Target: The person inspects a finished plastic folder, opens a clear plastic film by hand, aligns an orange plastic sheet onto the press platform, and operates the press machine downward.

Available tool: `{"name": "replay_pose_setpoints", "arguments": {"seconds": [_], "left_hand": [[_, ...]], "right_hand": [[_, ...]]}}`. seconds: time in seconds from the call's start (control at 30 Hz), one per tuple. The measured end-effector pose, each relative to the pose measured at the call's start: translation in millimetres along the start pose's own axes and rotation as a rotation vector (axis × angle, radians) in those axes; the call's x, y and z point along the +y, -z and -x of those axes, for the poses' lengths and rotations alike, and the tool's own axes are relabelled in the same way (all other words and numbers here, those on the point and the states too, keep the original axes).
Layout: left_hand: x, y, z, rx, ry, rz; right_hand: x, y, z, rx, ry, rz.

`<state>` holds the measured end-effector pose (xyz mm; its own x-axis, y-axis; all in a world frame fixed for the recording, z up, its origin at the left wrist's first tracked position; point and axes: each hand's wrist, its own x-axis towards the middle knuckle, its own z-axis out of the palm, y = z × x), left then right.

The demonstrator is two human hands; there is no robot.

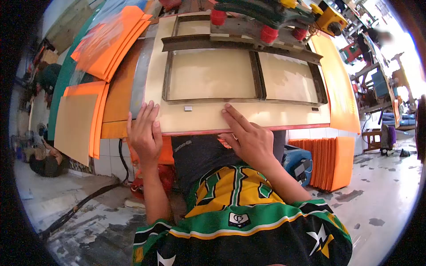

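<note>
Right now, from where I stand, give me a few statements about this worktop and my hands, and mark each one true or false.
1. Your left hand is at the near left corner of the cream flat board with a red edge. True.
2. Your right hand has its grip closed around the dark metal frame. False: its fingers are extended over the board's near strip, just in front of the frame.
3. The folded bright orange sheets lie left of the board. True.
4. The small whitish rectangular piece lies inside the frame. False: it lies outside, on the board's near strip.
</note>
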<state>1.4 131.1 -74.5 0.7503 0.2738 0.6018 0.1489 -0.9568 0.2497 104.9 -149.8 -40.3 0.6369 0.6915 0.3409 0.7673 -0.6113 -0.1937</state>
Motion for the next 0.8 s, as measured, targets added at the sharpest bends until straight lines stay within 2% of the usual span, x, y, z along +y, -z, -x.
{"name": "replay_pose_setpoints", "arguments": {"seconds": [0.2,0.8], "left_hand": [[-0.2,2.4,-1.1,0.021,0.015,0.033],[-0.3,-1.5,1.3,0.018,0.012,0.038]], "right_hand": [[-5.3,5.7,-3.9,-0.062,-0.019,0.018],[-3.3,7.0,-2.6,-0.03,-0.017,0.001]]}}
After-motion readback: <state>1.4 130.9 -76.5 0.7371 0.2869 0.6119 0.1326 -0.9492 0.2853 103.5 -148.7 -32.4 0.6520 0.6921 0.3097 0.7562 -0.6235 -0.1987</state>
